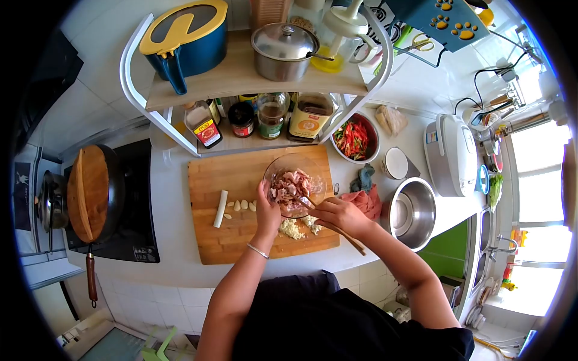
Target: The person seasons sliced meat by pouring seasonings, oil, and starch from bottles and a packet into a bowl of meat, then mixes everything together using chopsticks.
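A clear glass bowl (319, 178) with sliced raw meat (290, 185) in it rests over the wooden cutting board (211, 174). My left hand (268, 206) grips the bowl's left rim. In my right hand (341, 215) is a pair of chopsticks (355, 242), their tips down in the meat. On the board left of the bowl lie a white leek piece (221, 208) and several garlic cloves (244, 205). Minced garlic (292, 228) sits in small heaps just below the bowl, partly behind my right hand.
Right of the board are a steel bowl (412, 214), a pink cloth (365, 203) and a bowl of cut peppers (355, 139). A rice cooker (450, 156) stands farther right. A wok with a wooden lid (90, 194) is on the left stove. Behind, a shelf (241, 67) holds pots and bottles.
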